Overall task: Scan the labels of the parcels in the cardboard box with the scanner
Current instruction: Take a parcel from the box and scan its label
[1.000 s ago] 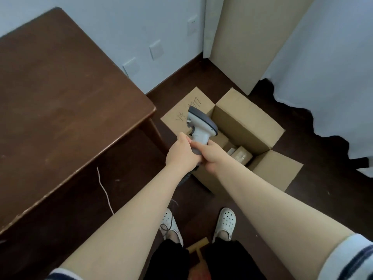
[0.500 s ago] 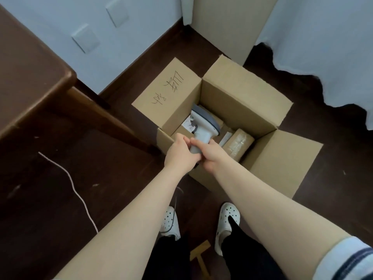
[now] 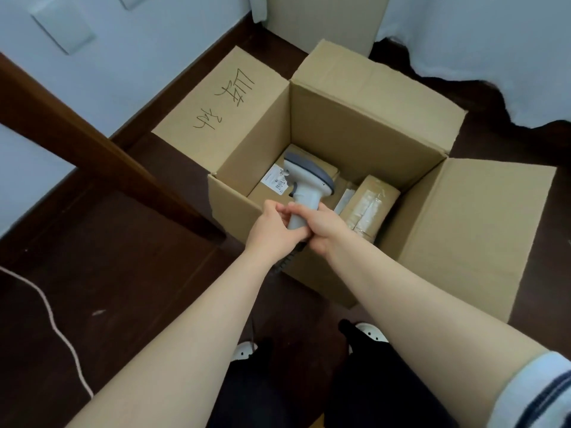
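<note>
An open cardboard box [image 3: 349,125] stands on the dark floor with its flaps spread. Inside lie brown parcels: one at the left with a white label [image 3: 276,181], and a taped parcel [image 3: 369,205] at the right. A white and grey scanner [image 3: 309,183] hangs over the box's near edge, its head pointing down into the box above the labelled parcel. My left hand [image 3: 272,230] and my right hand [image 3: 324,228] both wrap the scanner's handle. A dark coiled cable drops from the handle below my hands.
A dark wooden table leg [image 3: 102,152] slants across the left, close to the box's left flap. A thin white cord [image 3: 52,322] runs over the floor at the lower left. A white curtain [image 3: 494,41] hangs at the back right. My shoes and legs are below.
The view has dropped and closed in on the box. Both hands have carried the scanner from above the box's near edge down into its opening, over the parcels.
</note>
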